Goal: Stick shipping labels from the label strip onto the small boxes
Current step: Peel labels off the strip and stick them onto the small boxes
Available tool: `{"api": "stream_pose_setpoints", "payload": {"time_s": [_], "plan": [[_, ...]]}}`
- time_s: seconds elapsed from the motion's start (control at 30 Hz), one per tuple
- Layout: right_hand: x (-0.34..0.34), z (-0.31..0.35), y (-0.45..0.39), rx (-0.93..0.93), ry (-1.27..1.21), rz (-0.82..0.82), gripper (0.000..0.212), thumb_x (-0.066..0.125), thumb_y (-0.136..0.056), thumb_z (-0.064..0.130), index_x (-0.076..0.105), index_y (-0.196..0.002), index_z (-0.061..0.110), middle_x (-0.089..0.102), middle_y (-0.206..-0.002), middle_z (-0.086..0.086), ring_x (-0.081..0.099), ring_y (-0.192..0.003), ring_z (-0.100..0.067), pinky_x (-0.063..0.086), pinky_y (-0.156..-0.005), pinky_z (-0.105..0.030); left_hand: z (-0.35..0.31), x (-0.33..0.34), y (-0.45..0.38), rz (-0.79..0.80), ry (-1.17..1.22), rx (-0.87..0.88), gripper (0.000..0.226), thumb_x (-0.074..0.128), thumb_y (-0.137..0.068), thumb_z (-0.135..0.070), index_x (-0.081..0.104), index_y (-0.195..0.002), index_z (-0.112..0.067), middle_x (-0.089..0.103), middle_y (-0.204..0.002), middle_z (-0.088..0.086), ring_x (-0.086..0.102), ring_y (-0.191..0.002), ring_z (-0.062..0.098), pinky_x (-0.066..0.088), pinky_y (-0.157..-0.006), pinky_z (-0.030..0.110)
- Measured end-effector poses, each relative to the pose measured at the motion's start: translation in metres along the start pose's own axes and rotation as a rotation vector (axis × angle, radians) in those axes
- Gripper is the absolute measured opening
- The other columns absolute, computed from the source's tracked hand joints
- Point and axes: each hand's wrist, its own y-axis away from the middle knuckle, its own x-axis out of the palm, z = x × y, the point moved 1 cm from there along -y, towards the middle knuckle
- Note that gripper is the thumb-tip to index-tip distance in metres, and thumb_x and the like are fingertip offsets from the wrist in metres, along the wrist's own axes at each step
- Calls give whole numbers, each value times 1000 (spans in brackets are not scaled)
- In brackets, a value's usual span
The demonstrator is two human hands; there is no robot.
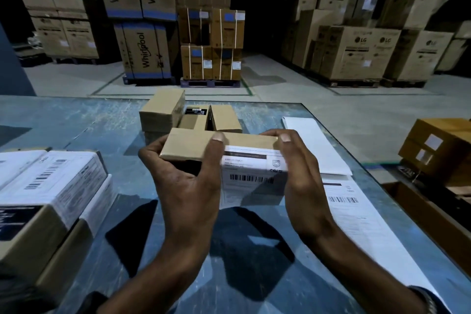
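Small box (204, 144) above blue table (76, 120), warehouse cartons (145, 51) behind.

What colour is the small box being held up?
Plain brown cardboard; the small box carries a white barcoded label. Head view shows it.

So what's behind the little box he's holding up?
Behind the held box, three more small cardboard boxes stand on the blue table, one bearing a black sticker. Their lower parts are hidden by the box and thumbs.
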Motion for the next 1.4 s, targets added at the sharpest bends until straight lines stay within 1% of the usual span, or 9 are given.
{"api": "stream_pose_setpoints", "payload": {"time_s": [0.13, 0.3, 0.43, 0.67, 0.9, 1.0, 1.1, 1.27, 1.4], "plan": [[1, 7, -3, 98, -105, 55, 63, 20, -109, 54, 72, -123, 20, 83, -106, 3, 78, -100, -10, 56, -82, -16, 2, 1, 0, -50, -22, -34, 28, 65, -100, -39, 42, -114, -31, 71, -111, -4, 73, -92, 1, 58, -73, 17], [3, 9, -2, 83, -96, 87, 70, 41, -90, 88, 68, -126, 34, 77, -124, 8, 72, -115, -10, 52, -97, -27, -5, 2, 3, 62, -29, -1, 69, 86, -76, -60, 39, -119, -36, 65, -123, -4, 70, -105, 2, 57, -82, 15], [4, 13, 2, 33, -70, 100, 39, 72, -92, 42, 61, -125, 24, 75, -110, 8, 73, -101, -6, 56, -81, -18, 1, 1, 3, 85, -130, 49, 93, 92, -58, -54, 35, -126, -27, 60, -130, 1, 68, -111, 6, 58, -88, 21], [3, 10, 0, 132, -31, 99, 30, 49, -103, 43, 62, -127, 30, 77, -108, 18, 72, -95, 2, 51, -78, -12, 7, -3, -1, 21, -101, -46, 59, 79, -84, -48, 37, -122, -30, 68, -123, 4, 74, -105, 11, 64, -86, 34], [-1, 15, -7, 264, -194, 111, 66, 20, -109, 65, 68, -135, 27, 80, -121, 1, 75, -115, -14, 50, -107, -44, 8, -5, -6, 43, -142, -142, 41, 61, -99, -50, 37, -122, -27, 73, -116, 0, 76, -98, 8, 63, -80, 34], [-2, 14, -7, 216, -144, 200, 58, 48, -97, 75, 65, -138, 39, 75, -134, 1, 70, -126, -19, 50, -112, -50, 3, -5, -9, 47, -133, -184, 38, 58, -99, -55, 39, -121, -30, 73, -115, -1, 76, -97, 10, 61, -82, 37], [-5, 15, -7, 173, -87, 222, 52, 74, -87, 56, 66, -137, 40, 76, -128, 2, 73, -117, -16, 60, -94, -33, 0, -6, -12, 70, -85, -249, 48, 63, -94, -57, 40, -124, -28, 71, -117, 3, 74, -100, 15, 57, -78, 33], [-8, 17, -7, 141, -132, 245, 66, 85, -75, 66, 71, -132, 37, 75, -132, 0, 72, -122, -20, 61, -99, -35, 1, -8, -14, 129, -125, -273, 75, 86, -72, -57, 42, -126, -30, 70, -124, 3, 74, -110, 20, 60, -95, 46], [-10, 14, -8, 194, -244, 312, 80, 85, -66, 75, 69, -136, 39, 73, -137, -3, 70, -126, -29, 61, -99, -46, 3, -7, -12, 115, -119, -301, 68, 84, -66, -56, 47, -117, -30, 73, -118, 6, 75, -103, 20, 62, -86, 45]]}}
